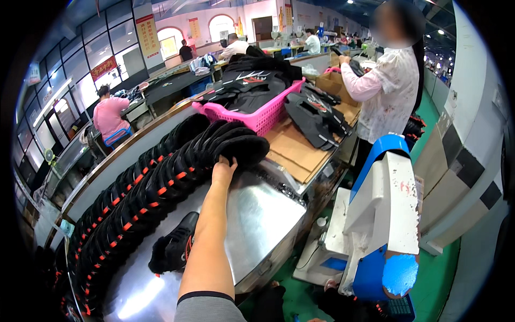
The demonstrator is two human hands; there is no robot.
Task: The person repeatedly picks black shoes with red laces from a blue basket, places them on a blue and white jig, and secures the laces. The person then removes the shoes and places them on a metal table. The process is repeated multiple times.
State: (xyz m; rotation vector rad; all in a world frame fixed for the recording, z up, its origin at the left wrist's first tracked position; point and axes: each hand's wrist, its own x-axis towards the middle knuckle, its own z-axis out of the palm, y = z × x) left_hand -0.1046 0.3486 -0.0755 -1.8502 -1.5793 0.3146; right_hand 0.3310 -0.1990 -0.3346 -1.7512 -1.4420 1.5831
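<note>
My left arm reaches up across a shiny metal table [265, 214]. The fingers of my left hand [224, 167] are closed on the front black shoe upper [244, 146] of a long nested row. That row of black uppers with orange-red tabs [145, 209] curves along the table's left side, with a second row [115, 196] behind it. One black shoe upper [174, 244] with red trim lies apart, beside my left forearm. At the bottom edge only a sliver of my right hand [316, 320] shows. Its fingers are hidden; a dark piece with red bits [351, 307] is near it.
A pink basket [263, 115] heaped with black cut pieces stands beyond the table, beside cardboard sheets [295, 150] and more black pieces [316, 118]. To the right is a white and blue machine [383, 209]. A person [389, 96] stands behind it; others sit farther back.
</note>
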